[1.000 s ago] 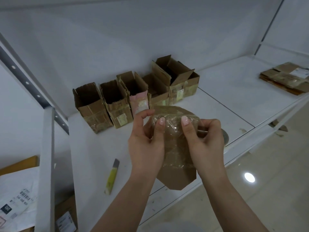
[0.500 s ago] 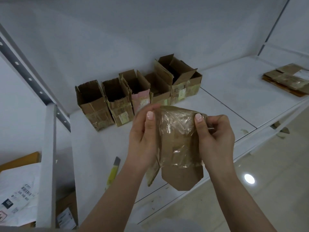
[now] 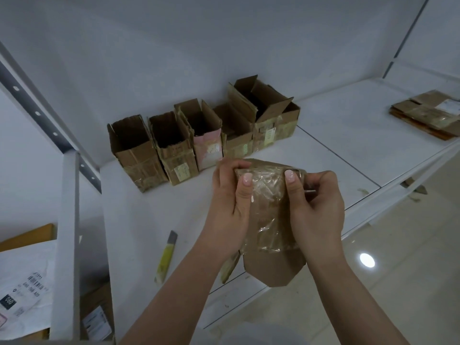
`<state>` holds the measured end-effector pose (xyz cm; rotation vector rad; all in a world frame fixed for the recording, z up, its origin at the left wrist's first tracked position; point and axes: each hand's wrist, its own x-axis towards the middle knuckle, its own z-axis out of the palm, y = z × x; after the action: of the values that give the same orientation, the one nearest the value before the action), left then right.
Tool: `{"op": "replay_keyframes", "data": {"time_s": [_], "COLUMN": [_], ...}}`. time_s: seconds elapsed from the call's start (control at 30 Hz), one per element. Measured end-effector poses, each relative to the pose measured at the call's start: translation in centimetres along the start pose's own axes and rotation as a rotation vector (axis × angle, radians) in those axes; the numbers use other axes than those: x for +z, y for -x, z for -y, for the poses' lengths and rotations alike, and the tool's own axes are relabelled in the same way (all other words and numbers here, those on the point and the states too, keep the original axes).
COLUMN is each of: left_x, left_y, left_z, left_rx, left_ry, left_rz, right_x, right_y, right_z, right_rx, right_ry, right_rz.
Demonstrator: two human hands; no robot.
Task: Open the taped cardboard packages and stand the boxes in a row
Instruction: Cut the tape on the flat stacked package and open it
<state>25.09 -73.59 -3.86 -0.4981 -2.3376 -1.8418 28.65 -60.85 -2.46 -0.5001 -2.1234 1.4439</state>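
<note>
I hold a taped cardboard package (image 3: 270,220) above the front of the white shelf (image 3: 139,220). It is wrapped in shiny clear tape, and a bare cardboard flap hangs from its lower end. My left hand (image 3: 230,207) grips its left side with the thumb on the taped face. My right hand (image 3: 316,207) grips the right side, thumb on the upper taped edge. A row of several opened cardboard boxes (image 3: 199,135) stands upright against the back wall, flaps up.
A yellow utility knife (image 3: 165,257) lies on the shelf left of my arms. A flat stack of cardboard packages (image 3: 428,114) sits at the far right. A white shelf post (image 3: 67,245) stands at left, with parcels (image 3: 22,290) below it.
My hands have drawn a little closer together on the package. The view has shifted slightly. The package stays in both hands.
</note>
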Motion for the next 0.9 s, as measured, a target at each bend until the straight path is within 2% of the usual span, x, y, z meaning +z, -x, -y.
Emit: {"op": "replay_keyframes", "data": {"time_s": [0.13,0.3,0.47,0.63,0.7,0.8,0.9], "left_x": [0.3,0.3,0.5,0.5,-0.1,-1.4,-1.7], "left_y": [0.0,0.4,0.3,0.9,0.9,0.9,1.1], "left_z": [-0.4,-0.3,0.0,-0.1,-0.3,-0.8,-1.4], "left_rx": [-0.003,-0.007,0.015,0.036,0.043,0.065,0.066], "left_ry": [-0.130,-0.117,-0.188,-0.209,-0.201,-0.145,-0.122], "left_rz": [-0.100,-0.078,-0.180,-0.205,-0.204,-0.184,-0.128], "right_x": [0.1,0.1,0.3,0.1,-0.5,-1.2,-1.2], "right_y": [0.2,0.3,0.9,1.1,0.8,-0.8,-1.4], "right_z": [0.0,-0.2,-0.4,-0.5,-0.7,-1.2,-0.6], "right_rx": [-0.001,-0.005,-0.029,-0.079,-0.086,0.001,-0.020], "right_ry": [0.009,-0.006,-0.003,0.011,-0.095,-0.287,-0.276], "right_rz": [-0.001,-0.006,0.001,0.024,0.056,0.111,0.280]}}
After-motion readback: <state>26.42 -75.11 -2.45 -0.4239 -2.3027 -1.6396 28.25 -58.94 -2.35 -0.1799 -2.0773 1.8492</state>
